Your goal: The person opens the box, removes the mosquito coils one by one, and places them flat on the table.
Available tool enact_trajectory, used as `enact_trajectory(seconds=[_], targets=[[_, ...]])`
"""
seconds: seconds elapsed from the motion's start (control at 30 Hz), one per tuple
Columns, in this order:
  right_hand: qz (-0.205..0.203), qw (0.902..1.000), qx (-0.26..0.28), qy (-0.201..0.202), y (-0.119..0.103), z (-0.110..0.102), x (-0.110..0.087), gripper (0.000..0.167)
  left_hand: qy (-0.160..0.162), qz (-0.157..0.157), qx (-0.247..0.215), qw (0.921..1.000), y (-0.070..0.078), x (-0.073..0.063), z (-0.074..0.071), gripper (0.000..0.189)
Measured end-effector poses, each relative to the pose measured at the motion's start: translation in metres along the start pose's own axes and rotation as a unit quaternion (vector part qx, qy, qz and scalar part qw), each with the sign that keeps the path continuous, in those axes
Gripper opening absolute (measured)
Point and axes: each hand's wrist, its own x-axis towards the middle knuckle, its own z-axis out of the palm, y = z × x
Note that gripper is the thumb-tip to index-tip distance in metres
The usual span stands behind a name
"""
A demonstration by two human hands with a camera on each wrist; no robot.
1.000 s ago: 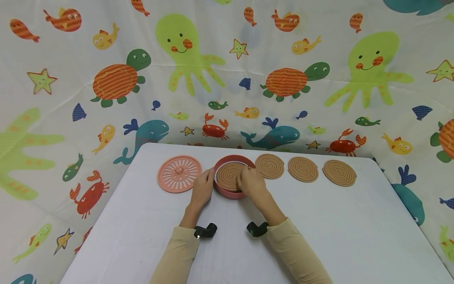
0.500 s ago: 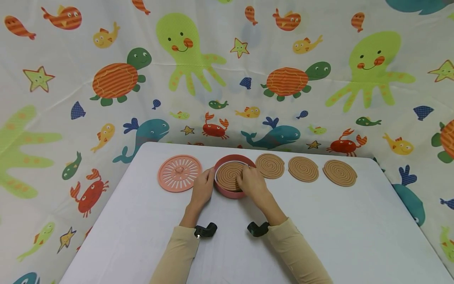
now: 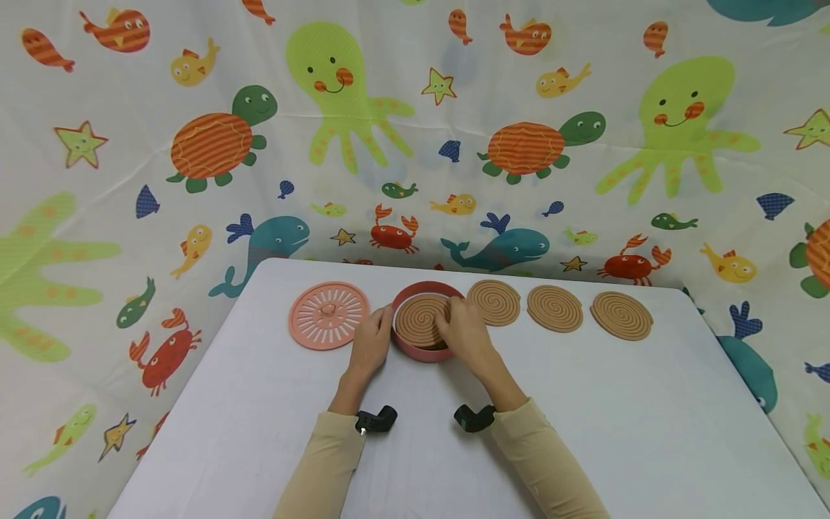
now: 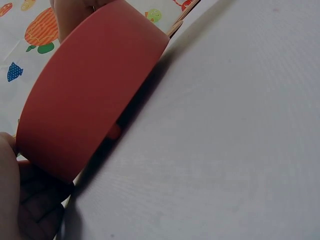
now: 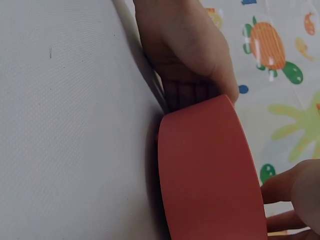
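A round red mosquito coil holder (image 3: 417,354) stands near the back of the table, and a brown spiral mosquito coil (image 3: 416,321) lies within its rim. My left hand (image 3: 370,343) grips the holder's left side, thumb at the rim and fingers against the wall, as the left wrist view shows. With bent fingers, my right hand (image 3: 467,333) pinches the coil at its right side; a dark gap shows under the coil's lower right edge. From the right wrist view, the right fingers (image 5: 282,187) reach over the red wall, and their tips are hidden behind it.
To the left of the holder lies a pink slotted lid (image 3: 311,328) with a small knob. Three more coils lie in a row to the right: the nearest coil (image 3: 493,303), a middle coil (image 3: 554,308) and a far coil (image 3: 621,316). A patterned curtain (image 3: 415,130) hangs behind.
The right hand has shifted slightly to the right, and the coil has tilted a little, so a dark gap now shows at its lower right. The left hand keeps its place on the holder.
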Motion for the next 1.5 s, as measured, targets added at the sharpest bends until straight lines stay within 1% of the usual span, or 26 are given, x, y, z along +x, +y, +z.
enact_trajectory(seconds=[0.17,0.33,0.53,0.63,0.8,0.97,1.23,1.5], targets=[[0.039,0.9983,0.038,-0.02,0.0002,-0.0011,0.0011,0.036,0.001,0.003,-0.003,1.0,0.0005,0.0006,-0.0004,0.041],[0.05,0.9963,0.065,-0.026,0.0016,-0.001,0.0012,0.04,0.0,-0.002,-0.006,1.0,0.0003,0.0007,-0.0007,0.041],[0.051,0.9934,0.102,-0.01,0.0037,-0.001,0.0016,0.034,0.0,-0.003,-0.007,1.0,-0.0004,0.0006,-0.0006,0.04],[0.059,0.9903,0.125,-0.005,0.005,-0.001,0.0021,0.03,0.0,-0.004,-0.008,1.0,-0.0005,0.0006,-0.0004,0.04],[0.091,0.9834,0.157,-0.014,0.0066,-0.0027,0.0025,0.03,0.001,-0.004,-0.011,0.9999,-0.0005,0.0003,-0.0002,0.041],[0.113,0.9788,0.169,-0.027,0.0066,-0.0051,0.0026,0.029,0.003,-0.004,-0.01,0.9999,-0.0014,0.0,0.0001,0.04],[0.131,0.9718,0.192,-0.04,0.0081,-0.0067,0.0044,0.026,0.004,-0.004,-0.009,0.9999,-0.0006,0.0005,-0.0003,0.04],[0.142,0.9652,0.215,-0.044,0.0075,-0.0096,0.0045,0.021,0.006,-0.004,-0.009,0.9999,-0.0011,0.0003,-0.0004,0.04]])
